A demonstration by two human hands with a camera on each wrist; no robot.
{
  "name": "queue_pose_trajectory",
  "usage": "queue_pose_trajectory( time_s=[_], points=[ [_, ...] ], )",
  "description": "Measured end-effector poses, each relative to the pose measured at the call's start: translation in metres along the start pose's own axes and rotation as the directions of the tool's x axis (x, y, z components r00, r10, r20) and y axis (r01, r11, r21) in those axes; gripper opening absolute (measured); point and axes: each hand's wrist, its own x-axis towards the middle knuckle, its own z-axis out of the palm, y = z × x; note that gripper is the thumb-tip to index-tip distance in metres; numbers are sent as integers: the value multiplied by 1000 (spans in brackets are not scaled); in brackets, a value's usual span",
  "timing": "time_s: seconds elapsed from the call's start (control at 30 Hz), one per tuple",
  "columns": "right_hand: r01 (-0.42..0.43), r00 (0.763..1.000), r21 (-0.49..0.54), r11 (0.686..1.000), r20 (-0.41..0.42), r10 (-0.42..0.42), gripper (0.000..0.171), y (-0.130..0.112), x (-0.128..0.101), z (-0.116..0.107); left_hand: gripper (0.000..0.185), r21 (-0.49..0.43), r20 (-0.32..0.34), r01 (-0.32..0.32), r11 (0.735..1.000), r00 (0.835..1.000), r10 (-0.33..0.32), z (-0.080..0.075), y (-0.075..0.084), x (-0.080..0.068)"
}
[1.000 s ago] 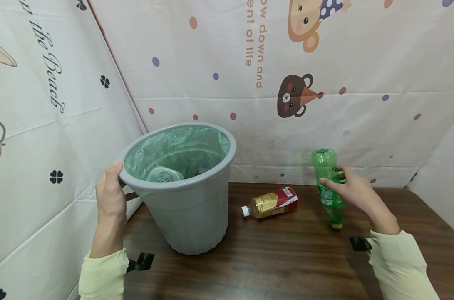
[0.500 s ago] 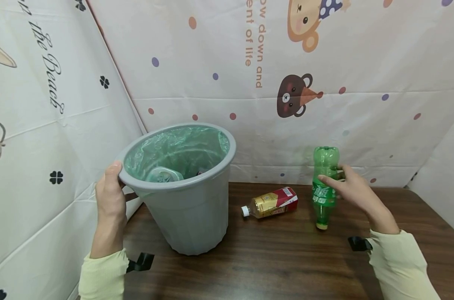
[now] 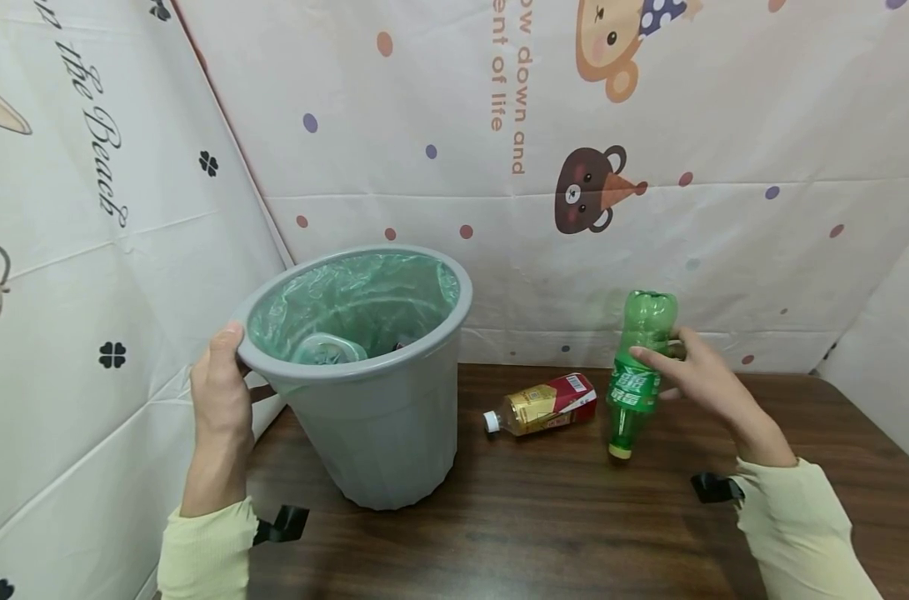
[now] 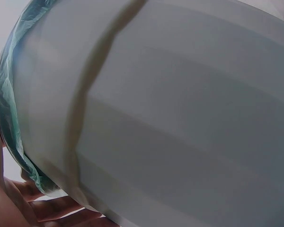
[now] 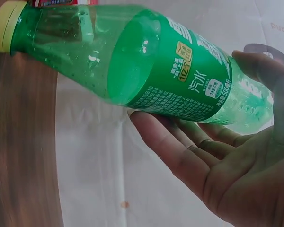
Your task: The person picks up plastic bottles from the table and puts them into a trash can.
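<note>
My left hand grips the rim of a grey trash bin, thumb on top of the rim and fingers beneath it. A green plastic liner covers the bin's inside, where a clear crumpled bottle shows. On the right, my right hand holds a green soda bottle upside down, its yellow cap lowest and close over the table. In the right wrist view the thumb and fingers lie round the bottle's label and base. Part of the left fingers is hidden behind the rim.
A drink bottle with a gold and red label lies on its side between bin and green bottle. The dark wooden table meets a printed fabric backdrop behind and at both sides.
The green soda bottle has shifted left in my right hand, and its cap end has swung left toward the lying bottle. My left hand and the bin have stayed put.
</note>
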Motion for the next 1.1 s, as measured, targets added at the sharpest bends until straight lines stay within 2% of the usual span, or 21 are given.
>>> queue_pose_trajectory(
  time_s=[0.2, 0.43, 0.6, 0.83, 1.1],
  points=[
    [-6, 1000, 74, 997, 28, 4, 85, -4, 1, 3, 47, -22, 3, 14, 1000, 1000, -14, 0, 1, 0],
    [-26, 998, 89, 996, 60, 21, 87, -8, 0, 7, 46, -57, 13, 19, 998, 1000, -18, -1, 0, -1],
    [-20, 998, 175, 984, 70, 7, 83, -14, -2, 11, 46, -52, 12, 10, 999, 1000, -10, 0, -1, 0],
    [-2, 996, 345, 939, 87, -30, 79, -21, -5, 18, 47, -69, 18, 11, 998, 1000, -10, 0, -1, -1],
    [-20, 994, 517, 856, 98, -37, 82, -28, -5, 26, 47, -49, 12, 1, 999, 1000, -1, -1, -1, 0]
  ],
)
